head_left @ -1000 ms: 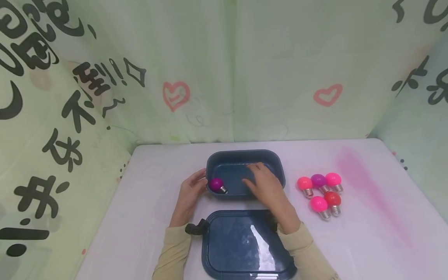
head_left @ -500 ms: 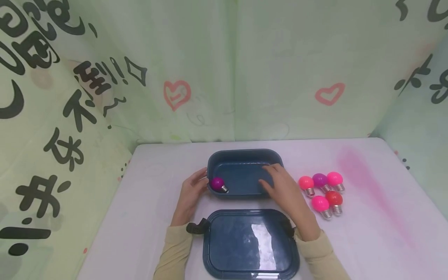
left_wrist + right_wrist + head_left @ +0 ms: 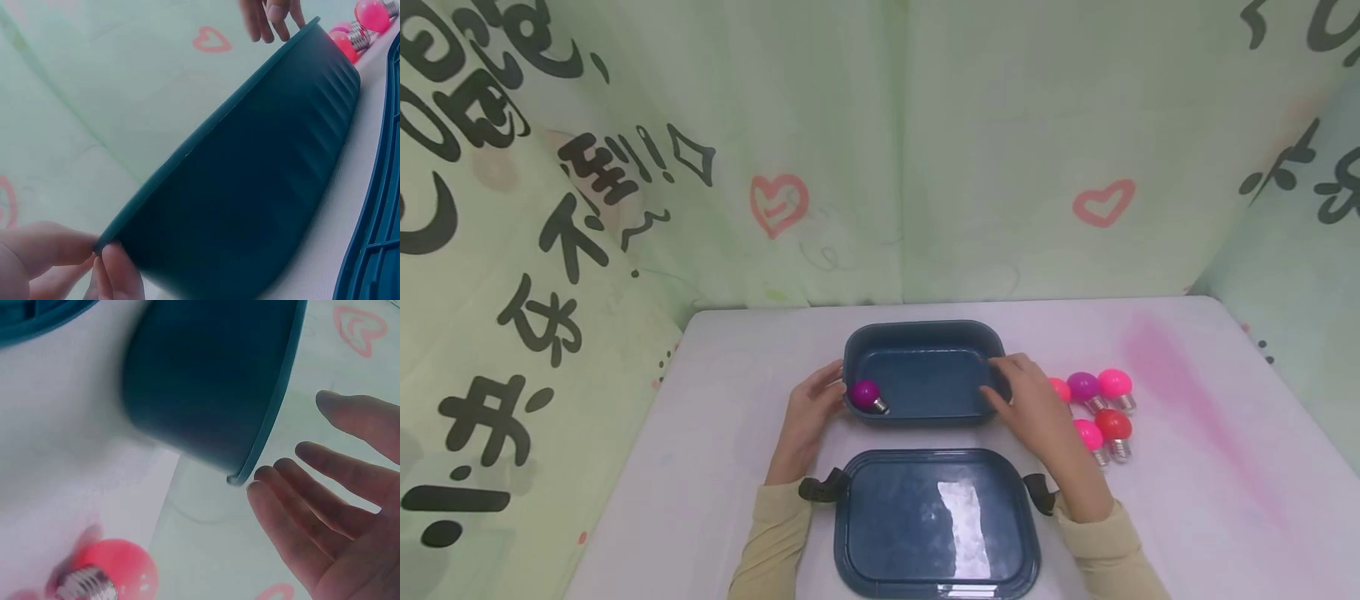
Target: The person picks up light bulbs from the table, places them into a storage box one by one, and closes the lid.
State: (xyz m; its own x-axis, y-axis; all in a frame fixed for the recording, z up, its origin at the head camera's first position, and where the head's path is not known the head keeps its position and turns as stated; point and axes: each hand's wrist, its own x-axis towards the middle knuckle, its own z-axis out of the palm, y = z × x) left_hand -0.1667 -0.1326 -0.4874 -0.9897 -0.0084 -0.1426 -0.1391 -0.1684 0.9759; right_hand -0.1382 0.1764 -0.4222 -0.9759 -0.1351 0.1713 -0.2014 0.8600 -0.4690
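Observation:
A deep blue plastic box (image 3: 925,412) stands lidless on the table. One purple light bulb (image 3: 865,394) lies in its left front corner. My left hand (image 3: 808,412) pinches the box's left rim between thumb and fingers, as the left wrist view shows closely. Above the right end of the box is my right hand (image 3: 1036,410), its fingers spread and holding nothing. In the right wrist view those fingers (image 3: 331,475) are slightly bent and apart from the rim. Right of the box lie several pink, red and purple bulbs (image 3: 1115,425), some partly hidden by the right hand.
A matching blue lid (image 3: 917,525) lies flat on the white table (image 3: 1210,467) in front of the box, between the forearms. A pale green curtain (image 3: 985,150) with writing and hearts hangs behind the table and along its sides.
My right hand has moved rightward from over the middle of the box to its right end. The left hand keeps its hold on the rim, and the bulbs have not moved.

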